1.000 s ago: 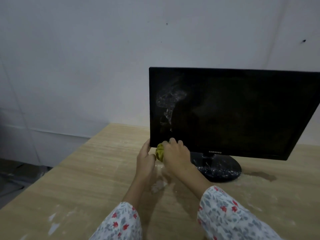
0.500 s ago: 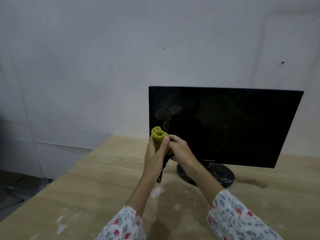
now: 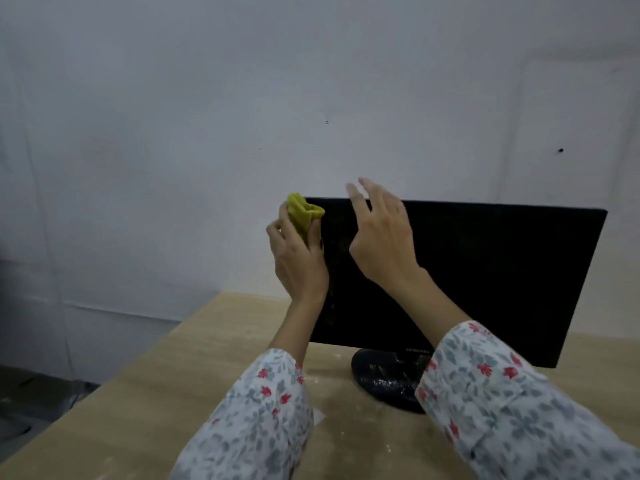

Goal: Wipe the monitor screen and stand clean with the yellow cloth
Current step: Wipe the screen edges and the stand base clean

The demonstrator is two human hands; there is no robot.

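**K:** Head view, what've we got on the hands?

**M:** Left hand (image 3: 298,261) is raised at the monitor's (image 3: 485,278) top-left corner, fingers and thumb curled round the bunched yellow cloth (image 3: 304,213). Cloth sits right at that corner, in front of the bezel — we can't tell if it's actually touching the screen.

**K:** Right?

**M:** Right hand (image 3: 381,237) is up in front of the screen near the top edge, fingers straight and spread, holding nothing. Contact with the glass — can't tell either.

**K:** Stand?

**M:** Stand (image 3: 384,379) is a dark round base on the wooden table (image 3: 173,375), speckled with pale residue. We also see pale smears on the tabletop near it. Floral sleeves (image 3: 502,410) cover both forearms. Plain wall (image 3: 207,116) behind.
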